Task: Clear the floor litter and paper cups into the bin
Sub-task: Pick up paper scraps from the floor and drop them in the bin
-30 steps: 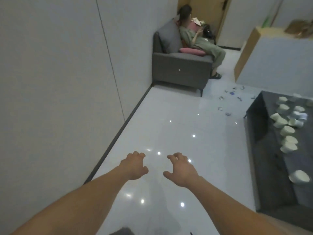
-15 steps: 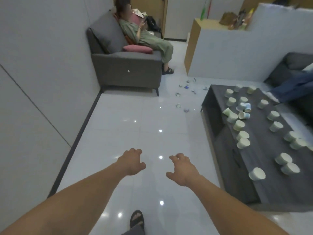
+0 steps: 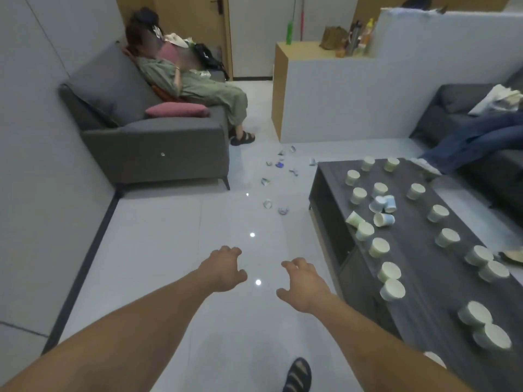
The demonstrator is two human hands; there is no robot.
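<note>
Several small scraps of litter [image 3: 278,165] lie scattered on the white tiled floor between the grey sofa and the dark coffee table [image 3: 418,284]. Several paper cups [image 3: 379,247], most upside down and a few tipped over, stand spread across that table's top. My left hand [image 3: 223,268] and my right hand [image 3: 304,284] hover over bare floor, arms stretched forward, fingers loosely curled and holding nothing. Both hands are well short of the litter. No bin is in view.
A grey sofa [image 3: 158,148] with a seated person [image 3: 195,89] stands at the left wall. Another person's legs [image 3: 475,142] rest on a dark sofa at right. A white half-wall [image 3: 351,100] stands behind. My sandalled foot [image 3: 297,376] shows at the bottom.
The view has swung right and moved forward, bringing the coffee table, cups and litter closer. Both hands keep the same loosely curled pose in front of me.
</note>
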